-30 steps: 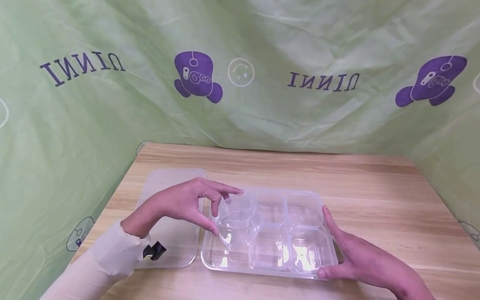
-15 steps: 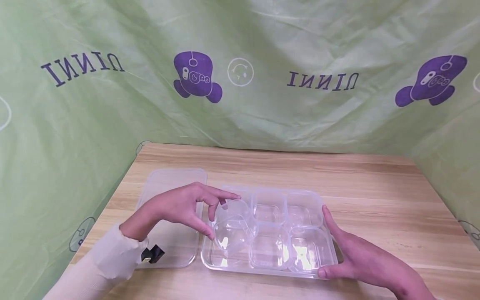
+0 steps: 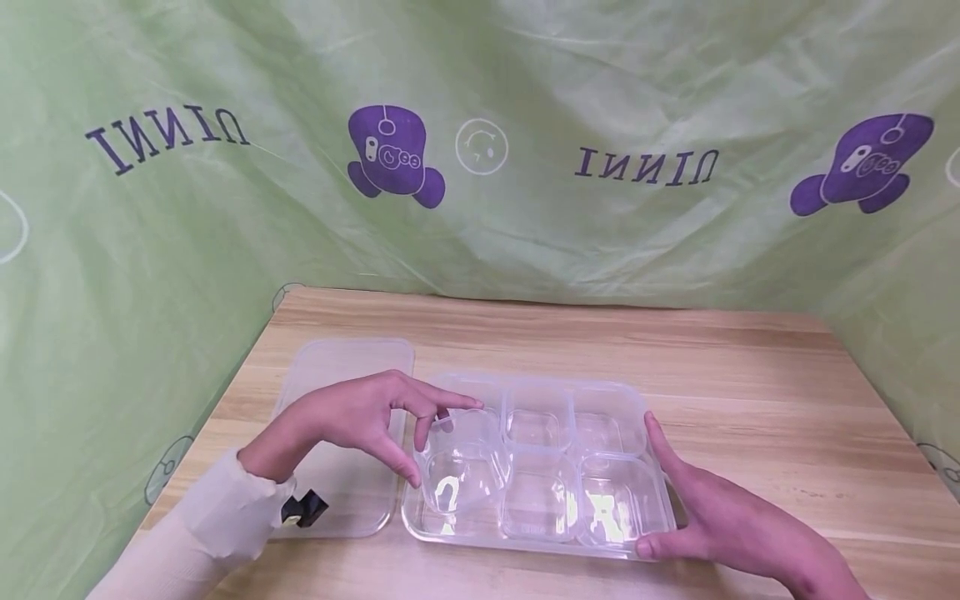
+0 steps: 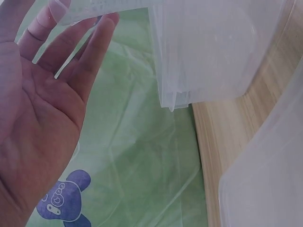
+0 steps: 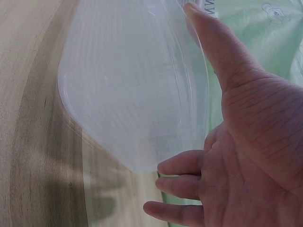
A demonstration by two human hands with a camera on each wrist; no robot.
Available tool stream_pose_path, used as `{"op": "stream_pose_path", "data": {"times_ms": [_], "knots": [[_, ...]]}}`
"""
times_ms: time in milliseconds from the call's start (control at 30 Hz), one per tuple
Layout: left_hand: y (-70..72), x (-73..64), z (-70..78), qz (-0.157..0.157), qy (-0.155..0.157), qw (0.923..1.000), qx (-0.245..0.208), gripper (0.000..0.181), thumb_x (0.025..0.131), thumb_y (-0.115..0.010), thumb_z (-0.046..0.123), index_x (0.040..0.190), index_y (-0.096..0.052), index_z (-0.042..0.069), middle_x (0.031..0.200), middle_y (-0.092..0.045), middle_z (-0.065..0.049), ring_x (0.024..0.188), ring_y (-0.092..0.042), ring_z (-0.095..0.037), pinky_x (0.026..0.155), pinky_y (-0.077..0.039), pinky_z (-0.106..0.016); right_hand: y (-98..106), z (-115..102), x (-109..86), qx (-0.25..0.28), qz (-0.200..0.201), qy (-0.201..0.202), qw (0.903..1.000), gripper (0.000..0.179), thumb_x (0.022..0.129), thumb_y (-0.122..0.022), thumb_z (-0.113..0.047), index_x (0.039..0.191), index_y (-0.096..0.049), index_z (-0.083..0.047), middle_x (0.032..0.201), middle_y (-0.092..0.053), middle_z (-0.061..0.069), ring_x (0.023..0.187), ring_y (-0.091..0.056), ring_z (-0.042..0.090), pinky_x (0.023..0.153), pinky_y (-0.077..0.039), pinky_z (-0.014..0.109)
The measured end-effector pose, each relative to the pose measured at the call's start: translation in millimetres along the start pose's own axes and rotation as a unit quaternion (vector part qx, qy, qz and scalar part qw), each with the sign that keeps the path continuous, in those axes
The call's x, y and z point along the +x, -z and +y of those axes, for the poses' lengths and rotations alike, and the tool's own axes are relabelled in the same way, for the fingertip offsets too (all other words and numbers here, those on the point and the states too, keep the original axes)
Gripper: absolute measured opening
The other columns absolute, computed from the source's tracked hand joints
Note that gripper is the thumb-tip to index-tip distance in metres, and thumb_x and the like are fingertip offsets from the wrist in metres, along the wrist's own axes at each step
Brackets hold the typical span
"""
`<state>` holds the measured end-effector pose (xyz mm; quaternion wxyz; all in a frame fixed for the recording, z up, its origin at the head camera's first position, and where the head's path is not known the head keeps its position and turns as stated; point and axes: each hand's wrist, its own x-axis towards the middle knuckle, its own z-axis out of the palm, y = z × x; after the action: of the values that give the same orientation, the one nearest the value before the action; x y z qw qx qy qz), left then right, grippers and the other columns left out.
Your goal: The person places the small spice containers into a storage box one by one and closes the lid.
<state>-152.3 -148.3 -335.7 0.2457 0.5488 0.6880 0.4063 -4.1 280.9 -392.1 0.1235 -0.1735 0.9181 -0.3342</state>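
Observation:
My left hand (image 3: pixel 375 412) pinches a small clear plastic box (image 3: pixel 461 467) by its rim, thumb at the near left and fingers at the far side. That small box is tilted, over the front left part of a large clear plastic container (image 3: pixel 450 542). Several similar small boxes, among them the front right one (image 3: pixel 615 500), sit inside in two rows. At the container's right end, my right hand (image 3: pixel 720 521) holds on, its thumb (image 3: pixel 660 545) at the front corner and a finger along the right side. The right wrist view shows that thumb along the frosted wall (image 5: pixel 128 85).
A frosted flat lid (image 3: pixel 352 467) lies left of the container on the wooden table (image 3: pixel 750 375), partly under the left forearm. A small black object (image 3: pixel 306 507) shows at the left sleeve. Green patterned cloth (image 3: pixel 570 242) hangs behind and beside the table.
My left hand has moved slightly down and left with the small box, coming nearer to the container's front left part. The right hand and container have stayed put.

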Motion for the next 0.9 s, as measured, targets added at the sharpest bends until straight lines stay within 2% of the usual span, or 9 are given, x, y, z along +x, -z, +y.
{"op": "stream_pose_path", "data": {"times_ms": [233,333,533,767,900], "knots": [[0.0,-0.4,-2.7,-0.018,-0.007,0.9998,0.004,0.035,0.081,-0.09,0.024,0.079,-0.057,0.014,0.155,-0.049,-0.007,0.116,-0.064,-0.025,0.1,-0.05,-0.037,-0.9,1.1,0.0,0.0,-0.002,-0.004,1.0,0.131,0.08,-0.079,-0.063,0.163,0.015,-0.025,0.167,-0.014,0.022,0.146,-0.027,0.038,0.102,-0.015,0.003],[0.0,-1.7,-3.7,-0.021,0.009,0.9997,0.004,0.035,0.082,-0.09,0.025,0.079,-0.056,0.016,0.154,-0.049,-0.005,0.123,-0.061,-0.025,0.103,-0.049,-0.037,-0.9,0.9,0.1,-0.007,-0.001,-0.005,1.0,0.131,0.08,-0.078,-0.064,0.163,0.015,-0.025,0.167,-0.017,0.023,0.145,-0.028,0.037,0.102,-0.016,0.004],[-1.6,-4.2,-4.9,-0.017,0.06,0.998,0.012,0.032,0.08,-0.091,0.028,0.08,-0.061,0.019,0.143,-0.06,0.001,0.137,-0.051,-0.018,0.104,-0.048,-0.035,-0.5,1.3,-0.3,-0.009,-0.005,-0.007,0.9999,0.13,0.08,-0.077,-0.064,0.163,0.015,-0.024,0.167,-0.017,0.023,0.146,-0.028,0.038,0.102,-0.016,0.003],[-0.3,-4.0,-5.2,-0.017,0.062,0.9975,0.028,0.025,0.082,-0.09,0.028,0.085,-0.07,0.013,0.138,-0.064,0.001,0.132,-0.056,-0.015,0.105,-0.048,-0.035,0.1,1.7,-0.4,-0.016,-0.002,-0.003,0.9999,0.13,0.08,-0.077,-0.065,0.164,0.014,-0.024,0.166,-0.019,0.023,0.145,-0.03,0.037,0.103,-0.018,0.004],[-0.5,-2.0,-6.9,-0.01,0.057,0.998,0.025,0.016,0.089,-0.084,0.022,0.097,-0.078,0.01,0.129,-0.07,-0.004,0.124,-0.062,-0.015,0.102,-0.05,-0.034,0.7,1.7,-0.6,-0.014,-0.004,-0.004,0.9999,0.13,0.08,-0.077,-0.065,0.163,0.015,-0.024,0.166,-0.018,0.023,0.145,-0.03,0.037,0.103,-0.018,0.004]]}}
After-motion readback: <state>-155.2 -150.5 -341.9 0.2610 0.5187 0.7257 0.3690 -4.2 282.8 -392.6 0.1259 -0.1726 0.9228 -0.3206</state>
